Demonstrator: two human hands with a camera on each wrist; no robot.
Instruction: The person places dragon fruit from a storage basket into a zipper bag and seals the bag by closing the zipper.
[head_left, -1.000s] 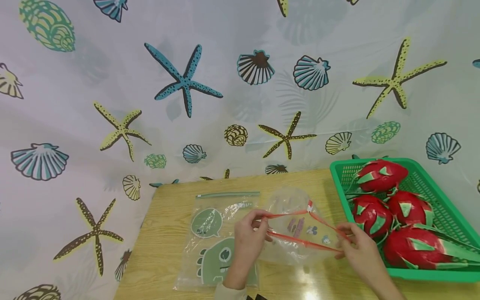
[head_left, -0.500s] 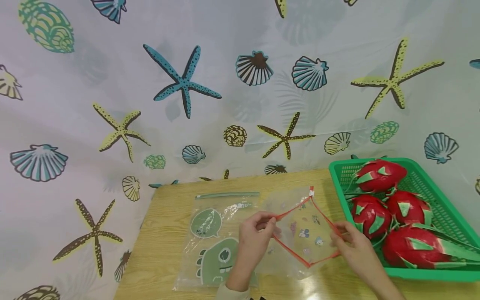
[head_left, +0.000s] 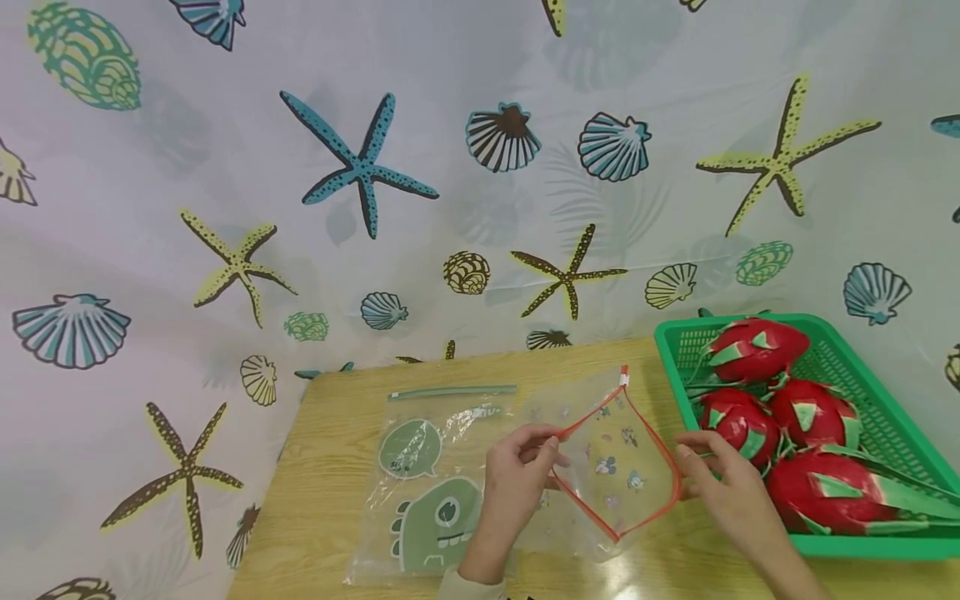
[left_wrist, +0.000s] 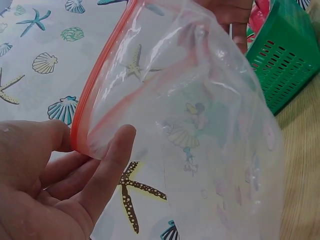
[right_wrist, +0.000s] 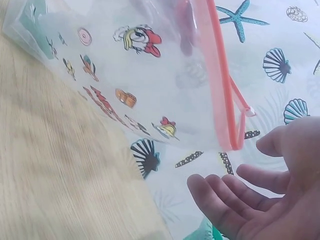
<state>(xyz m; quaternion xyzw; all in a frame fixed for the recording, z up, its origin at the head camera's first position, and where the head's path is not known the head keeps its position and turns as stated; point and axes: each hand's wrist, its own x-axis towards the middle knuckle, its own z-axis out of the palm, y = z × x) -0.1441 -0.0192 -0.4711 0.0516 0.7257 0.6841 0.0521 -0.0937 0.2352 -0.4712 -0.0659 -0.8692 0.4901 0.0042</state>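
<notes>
A clear zip bag [head_left: 615,458] with small cartoon prints and a red zip edge [left_wrist: 95,85] stands with its mouth spread wide. My left hand [head_left: 516,479] pinches the left side of that edge between thumb and fingers. On the other side, my right hand [head_left: 722,479] is close beside the mouth. In the right wrist view, the right hand [right_wrist: 260,190] holds nothing, its fingers loosely bent and apart from the bag. A white slider [head_left: 624,379] sits at the far corner of the zip.
A larger clear zip bag [head_left: 420,492] printed with a green dinosaur lies flat at left, partly behind my left forearm. At right, a green basket [head_left: 678,375] holds several red dragon fruits [head_left: 817,417]. Behind the wooden table [head_left: 322,467] hangs a seashell-patterned cloth [head_left: 450,208].
The bag's mouth has spread from a narrow slit to a wide opening. My right hand has released the red edge and moved slightly right. The left hand has shifted slightly right, still pinching.
</notes>
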